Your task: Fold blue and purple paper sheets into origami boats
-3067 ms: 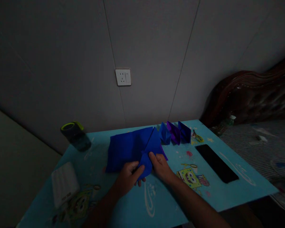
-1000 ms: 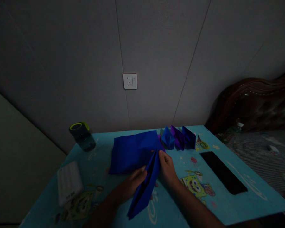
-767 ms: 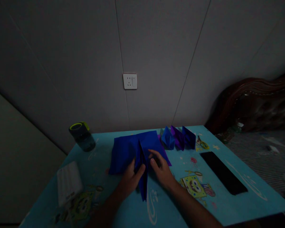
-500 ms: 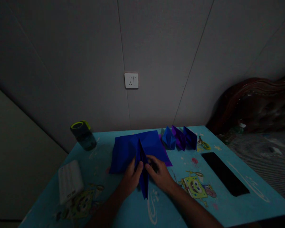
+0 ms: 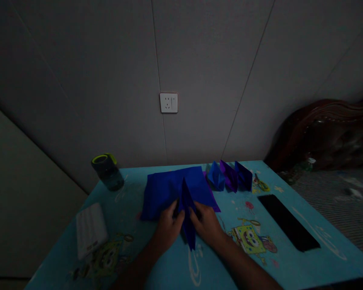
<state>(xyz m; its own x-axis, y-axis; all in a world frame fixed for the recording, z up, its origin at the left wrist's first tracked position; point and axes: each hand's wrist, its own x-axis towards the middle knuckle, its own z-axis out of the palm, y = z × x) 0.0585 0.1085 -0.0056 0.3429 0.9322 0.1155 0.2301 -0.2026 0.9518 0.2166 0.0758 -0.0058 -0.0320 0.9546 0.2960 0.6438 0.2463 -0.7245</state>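
Observation:
A folded piece of dark blue paper (image 5: 186, 201) with pointed ends is held between my two hands above the table. My left hand (image 5: 170, 222) is closed on its left side, thumb near the middle fold. On the other side my right hand (image 5: 206, 220) grips it, thumb also close to the fold. Some fingertips are hidden behind the paper. Beyond it lie blue paper sheets (image 5: 160, 189), with a purple sheet (image 5: 216, 206) showing at their right edge. Three folded paper shapes stand farther right: a lighter blue one (image 5: 215, 177), a purple one (image 5: 229, 176) and a dark blue one (image 5: 243, 176).
A dark bottle (image 5: 110, 175) with a lime-green rim stands at the back left, and a white power bank-like block (image 5: 91, 230) lies nearer. Small scissors (image 5: 261, 184) and a flat black object (image 5: 288, 221) lie right on the patterned blue table (image 5: 224, 266). A wall rises behind.
The folded paper has shifted slightly right in view, and its lower tip has swung to the right. Both hands have moved with it and still hold it. The view has shifted a little.

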